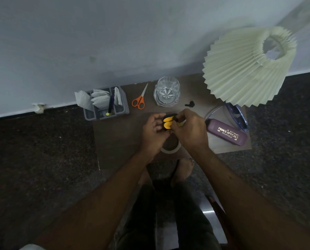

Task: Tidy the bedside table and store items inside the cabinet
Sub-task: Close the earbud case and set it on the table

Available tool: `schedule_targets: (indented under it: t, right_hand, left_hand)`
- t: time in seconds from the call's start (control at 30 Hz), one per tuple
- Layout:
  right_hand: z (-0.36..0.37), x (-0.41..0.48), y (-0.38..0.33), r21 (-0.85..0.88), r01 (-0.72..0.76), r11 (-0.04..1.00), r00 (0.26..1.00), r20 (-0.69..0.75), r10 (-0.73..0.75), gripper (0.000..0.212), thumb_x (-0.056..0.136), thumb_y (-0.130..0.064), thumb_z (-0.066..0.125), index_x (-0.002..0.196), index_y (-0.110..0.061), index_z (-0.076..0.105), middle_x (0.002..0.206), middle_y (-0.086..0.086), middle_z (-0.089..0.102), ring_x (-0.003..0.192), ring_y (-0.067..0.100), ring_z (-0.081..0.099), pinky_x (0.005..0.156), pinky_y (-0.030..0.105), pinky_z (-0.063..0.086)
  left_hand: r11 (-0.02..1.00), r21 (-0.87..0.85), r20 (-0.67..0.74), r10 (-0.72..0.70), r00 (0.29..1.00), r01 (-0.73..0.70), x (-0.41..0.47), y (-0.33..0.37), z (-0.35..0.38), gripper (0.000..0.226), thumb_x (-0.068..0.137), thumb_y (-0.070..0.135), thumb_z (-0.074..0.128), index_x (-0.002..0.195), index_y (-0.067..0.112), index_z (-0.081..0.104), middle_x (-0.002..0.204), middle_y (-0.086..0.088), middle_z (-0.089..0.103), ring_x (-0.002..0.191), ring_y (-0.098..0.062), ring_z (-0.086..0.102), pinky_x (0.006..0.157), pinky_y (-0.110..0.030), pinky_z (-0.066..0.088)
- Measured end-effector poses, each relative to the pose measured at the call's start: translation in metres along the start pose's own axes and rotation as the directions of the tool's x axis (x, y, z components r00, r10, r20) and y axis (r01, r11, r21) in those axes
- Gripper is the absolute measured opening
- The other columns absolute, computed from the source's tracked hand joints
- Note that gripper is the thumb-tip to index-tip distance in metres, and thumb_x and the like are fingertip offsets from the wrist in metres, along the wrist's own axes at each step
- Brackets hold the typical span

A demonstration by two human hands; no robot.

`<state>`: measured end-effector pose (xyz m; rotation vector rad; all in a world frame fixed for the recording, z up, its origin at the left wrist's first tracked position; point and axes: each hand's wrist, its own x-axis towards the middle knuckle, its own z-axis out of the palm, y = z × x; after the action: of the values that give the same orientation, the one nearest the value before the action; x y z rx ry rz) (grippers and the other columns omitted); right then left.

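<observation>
Your tabletop is a flat, dark brown, wood-look slab set against a pale wall, with dark speckled floor on both sides. Over its middle you hold a small black and yellow object: a dark body with two smooth, rounded yellow lobes facing up. What it is cannot be told. Your left hand cups it from the left, fingers curled round its edge. Your right hand comes in from the right, its fingers bent and pinching the same object, so both hands grip it just above the surface. Beneath your wrists lies a pale roll of tape, flat and partly hidden by your hands. At the back left stands a grey plastic organiser with compartments holding white crumpled paper and a dark pen with a yellow tip. Beside it lie orange-handled scissors, blades towards the wall, then a clear ribbed glass standing upright. A small black piece lies just right of the glass. At the right a cream pleated lampshade overhangs the corner and hides part of some blue-tinted glasses, which lie next to a purple spectacle case with gold lettering. Your bare foot shows below the front edge.
</observation>
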<state>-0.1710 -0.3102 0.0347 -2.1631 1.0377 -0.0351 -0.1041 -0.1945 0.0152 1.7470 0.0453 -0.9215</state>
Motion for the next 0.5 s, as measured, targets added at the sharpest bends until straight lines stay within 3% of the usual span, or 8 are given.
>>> schedule_targets:
  t: [0.17, 0.3, 0.37, 0.5]
  right_hand:
    - [-0.0021, 0.0016, -0.0004, -0.005, -0.036, 0.999, 0.999, 0.013, 0.037, 0.023, 0.08, -0.024, 0.071, 0.101, -0.013, 0.07, 0.094, 0.005, 0.07, 0.085, 0.021, 0.065, 0.07, 0.034, 0.053]
    - [-0.0003, 0.0018, -0.0001, -0.004, -0.104, 0.995, 0.994, -0.03, 0.104, 0.023, 0.076, -0.028, 0.07, 0.094, -0.015, 0.066, 0.088, 0.003, 0.067, 0.079, 0.022, 0.065, 0.065, 0.036, 0.055]
    - [0.0008, 0.002, 0.0009, 0.042, -0.134, 0.99, 0.991, -0.025, 0.135, 0.022, 0.075, -0.03, 0.069, 0.093, -0.017, 0.065, 0.085, 0.001, 0.067, 0.078, 0.022, 0.065, 0.065, 0.037, 0.056]
    - [0.0011, 0.0016, 0.0058, 0.118, -0.076, 0.99, 0.997, 0.008, 0.076, 0.017, 0.078, -0.027, 0.069, 0.094, -0.022, 0.071, 0.079, -0.006, 0.069, 0.075, 0.011, 0.066, 0.066, 0.031, 0.055]
  left_hand:
    - [1.0, 0.02, -0.019, 0.009, 1.0, -0.008, -0.0028, 0.0027, 0.0015, 0.054, 0.075, -0.012, 0.077, 0.123, 0.003, 0.058, 0.112, -0.017, 0.07, 0.095, -0.017, 0.067, 0.085, -0.029, 0.057]
    - [1.0, 0.009, -0.036, -0.004, 0.999, 0.005, -0.0045, 0.0046, 0.0018, 0.056, 0.074, -0.011, 0.08, 0.123, 0.004, 0.058, 0.11, -0.016, 0.069, 0.092, -0.015, 0.067, 0.082, -0.024, 0.057]
    - [1.0, 0.011, -0.041, -0.01, 0.999, 0.01, -0.0054, 0.0067, 0.0026, 0.055, 0.074, -0.01, 0.08, 0.122, 0.005, 0.058, 0.111, -0.018, 0.068, 0.094, -0.017, 0.067, 0.084, -0.028, 0.056]
    - [1.0, 0.024, -0.055, -0.018, 0.998, 0.019, -0.0057, 0.0099, 0.0043, 0.054, 0.075, -0.01, 0.079, 0.122, 0.005, 0.059, 0.113, -0.022, 0.067, 0.101, -0.029, 0.068, 0.09, -0.038, 0.056]
